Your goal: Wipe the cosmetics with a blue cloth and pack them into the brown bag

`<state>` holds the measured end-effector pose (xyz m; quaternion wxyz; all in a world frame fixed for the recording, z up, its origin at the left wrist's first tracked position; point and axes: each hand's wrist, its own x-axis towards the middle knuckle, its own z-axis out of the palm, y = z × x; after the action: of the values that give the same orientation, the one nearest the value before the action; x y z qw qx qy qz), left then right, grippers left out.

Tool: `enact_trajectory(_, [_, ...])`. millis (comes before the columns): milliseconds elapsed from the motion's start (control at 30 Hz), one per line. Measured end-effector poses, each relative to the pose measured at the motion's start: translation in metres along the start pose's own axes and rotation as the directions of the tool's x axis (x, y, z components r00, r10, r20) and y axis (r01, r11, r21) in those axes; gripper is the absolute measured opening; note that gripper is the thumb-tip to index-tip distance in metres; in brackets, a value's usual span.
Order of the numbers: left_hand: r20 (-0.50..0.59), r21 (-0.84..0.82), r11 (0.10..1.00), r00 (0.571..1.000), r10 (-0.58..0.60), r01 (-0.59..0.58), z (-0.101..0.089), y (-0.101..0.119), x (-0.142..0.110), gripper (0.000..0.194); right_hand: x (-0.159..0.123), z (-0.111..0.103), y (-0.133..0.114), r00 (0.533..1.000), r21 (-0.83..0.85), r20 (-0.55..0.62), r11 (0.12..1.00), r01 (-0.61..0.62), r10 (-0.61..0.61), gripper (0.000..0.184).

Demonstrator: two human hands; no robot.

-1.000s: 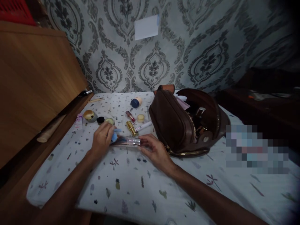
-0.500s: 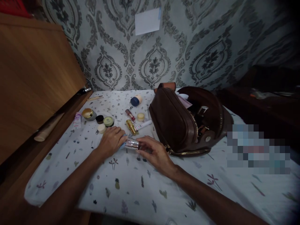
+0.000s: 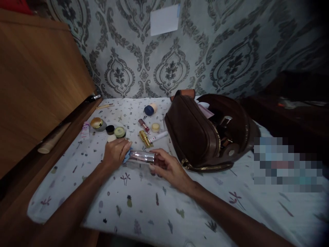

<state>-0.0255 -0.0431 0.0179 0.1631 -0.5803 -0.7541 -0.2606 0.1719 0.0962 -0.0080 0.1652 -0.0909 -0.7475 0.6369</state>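
Observation:
My right hand [image 3: 171, 168] grips the dark right end of a shiny, silvery-pink cosmetic bottle [image 3: 141, 157], which lies roughly level just above the cloth-covered table [image 3: 144, 219]. At the bottle's left end, my left hand [image 3: 115, 152] is closed on a crumpled blue cloth [image 3: 127, 156]. Most of this cloth is hidden by the fingers. Just beyond the left hand sit a pale green round jar [image 3: 119, 132], a black-lidded pot [image 3: 110, 129] and a white pot partly covered by the hand. A gold lipstick [image 3: 144, 138] and a white tube [image 3: 158, 137] lie behind the bottle.
A brown leather bag [image 3: 191, 128] lies unzipped at the right with cosmetics inside. Farther back are a navy-capped container [image 3: 149, 110], a small cream jar [image 3: 155, 127] and a gold-lidded jar [image 3: 97, 124]. A wooden cabinet [image 3: 43, 79] borders the left; a patterned wall rises behind.
My left hand has slid left along the bottle with the blue cloth, so more of the silvery surface shows. The right hand keeps its hold, and the view has shifted slightly.

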Motion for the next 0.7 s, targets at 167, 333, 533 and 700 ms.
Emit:
enact_trajectory(167, [-0.096,0.002,0.999,0.995,0.041,-0.041,-0.003,-0.003,0.002,0.046,0.003,0.002,0.001,0.998,0.146,-0.024,0.988,-0.055,0.059,0.030])
enact_trajectory(333, [-0.149,0.128,0.983,0.978,0.149,-0.130,-0.002,0.001,0.001,0.042,0.004,0.001,0.003,0.994,0.289,0.029,0.951,-0.107,0.103,0.050])
enact_trajectory(533, [-0.166,0.064,0.990,0.977,0.137,-0.128,-0.008,0.004,0.001,0.040,0.004,0.000,0.006,0.995,0.172,-0.095,0.985,-0.013,0.030,0.039])
enact_trajectory(700, [-0.268,-0.071,0.997,0.963,-0.042,0.023,-0.018,0.003,0.003,0.042,0.003,-0.003,0.006,0.952,-0.225,-0.106,0.939,0.260,-0.289,0.030])
